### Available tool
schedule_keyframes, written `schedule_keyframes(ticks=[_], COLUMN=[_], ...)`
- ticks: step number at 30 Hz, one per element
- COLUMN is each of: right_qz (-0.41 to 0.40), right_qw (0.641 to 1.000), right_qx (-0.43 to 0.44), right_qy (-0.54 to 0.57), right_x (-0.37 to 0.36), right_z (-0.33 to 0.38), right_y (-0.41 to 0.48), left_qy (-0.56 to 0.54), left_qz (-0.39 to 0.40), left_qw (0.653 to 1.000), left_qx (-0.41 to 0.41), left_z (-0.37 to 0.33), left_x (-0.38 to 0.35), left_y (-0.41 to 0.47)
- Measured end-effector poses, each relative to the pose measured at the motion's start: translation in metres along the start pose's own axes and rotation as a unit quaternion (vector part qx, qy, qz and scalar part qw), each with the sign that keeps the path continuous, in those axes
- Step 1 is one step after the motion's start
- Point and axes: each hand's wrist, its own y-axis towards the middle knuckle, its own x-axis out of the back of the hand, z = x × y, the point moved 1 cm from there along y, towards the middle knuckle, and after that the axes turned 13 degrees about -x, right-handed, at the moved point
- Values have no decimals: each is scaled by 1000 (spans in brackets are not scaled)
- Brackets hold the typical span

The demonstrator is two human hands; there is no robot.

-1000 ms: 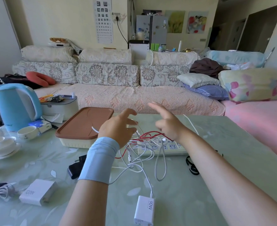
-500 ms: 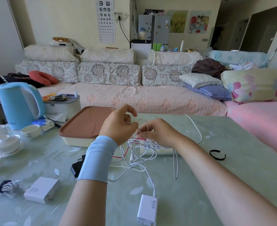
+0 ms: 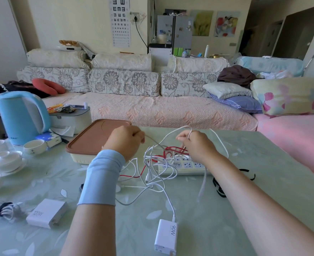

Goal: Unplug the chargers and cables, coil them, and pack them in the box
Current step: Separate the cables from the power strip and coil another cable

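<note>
On the green patterned table [image 3: 263,163], the box [image 3: 97,137] stood with its brown lid on, at the far left of the work area. It lay just beyond and to the left of the left hand [image 3: 124,143]. The white power strip [image 3: 182,166] lay flat on the table between the two forearms, below and slightly near of the right hand [image 3: 198,145].

Both hands were raised above the strip, a little apart. The left hand, with a light-blue sleeve [image 3: 102,178] at the wrist, had its fingers curled and pinched one pale cable strand that ran down toward the strip. The right hand had its fingers curled round a white cable [image 3: 223,145], one turn of which passed over a finger. The rest of that cable hung down past the right wrist.

A tangle of white cables [image 3: 152,174] and a red cable [image 3: 172,149] lay over the left end of the strip, directly beneath the gap between the hands.

The 120W charger [image 3: 46,213] lay near the left forearm, well apart from the box. The 90W charger [image 3: 166,235] lay between the forearms with one white lead attached. A coiled cable bundle [image 3: 3,209] lay at the left edge. Black straps [image 3: 219,189] lay beside the right forearm.
</note>
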Motion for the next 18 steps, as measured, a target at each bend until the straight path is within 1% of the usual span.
schedule_keyframes(ticks=[2,3,4,6,7,8,9,11,12,13,14,16,17,18], right_qz=[-94,-119,-130,-130,-134,-150,-177,-240,-259,-254,-225,-142,-130,-149], right_qw=[995,991,988,983,981,980,980,968,955,947,949,964,964,957], right_qx=[-33,-53,-70,-100,-106,-94,-58,73,141,191,216,224,228,238], right_qy=[-21,-24,-35,-76,-91,-87,-66,-6,22,39,41,-3,-44,-79], right_x=[3,4,5,5,5,5,5,6,7,9,11,12,11,12], right_z=[0,-2,-3,-5,-5,-2,2,13,20,26,33,40,42,44], right_y=[2,3,3,2,1,-1,-4,-11,-15,-18,-21,-24,-26,-28], left_qy=[-52,-53,-45,-24,-11,2,14,36,44,47,48,56,66,76], left_qz=[-121,-152,-156,-98,-59,-22,7,44,54,56,50,29,19,7], left_qw=[991,987,987,995,998,1000,1000,998,998,997,998,998,997,997], left_qx=[-8,-9,-9,-14,-16,-13,-9,-1,0,1,2,10,18,29], left_z=[-2,-3,-5,-5,-5,-4,-4,-3,-3,-2,-2,-1,1,2], left_x=[0,-1,-2,-9,-12,-15,-18,-21,-21,-21,-21,-21,-21,-20], left_y=[0,0,1,2,3,5,5,7,7,7,7,8,9,9])
